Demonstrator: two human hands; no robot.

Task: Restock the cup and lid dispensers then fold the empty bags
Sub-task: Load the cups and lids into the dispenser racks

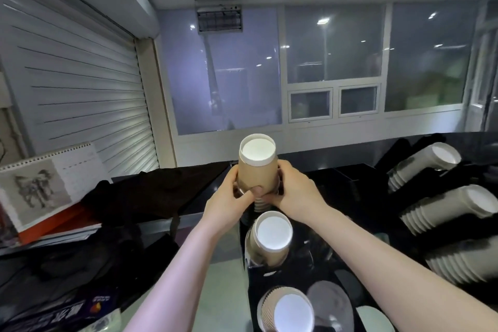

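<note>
A stack of brown paper cups stands bottom-up at the far slot of the black cup dispenser, with the white base of the top cup facing me. My left hand grips the stack from the left, thumb across its front. My right hand holds it from the right. Lower cup rims show just under my fingers. A second brown cup stack sits in the slot nearer me. A ribbed brown cup stack fills the nearest slot.
Three stacks of white cups lie angled on the black counter at the right. Lids sit beside the ribbed cups. A desk calendar and an orange book stand at the left, with black bags behind them.
</note>
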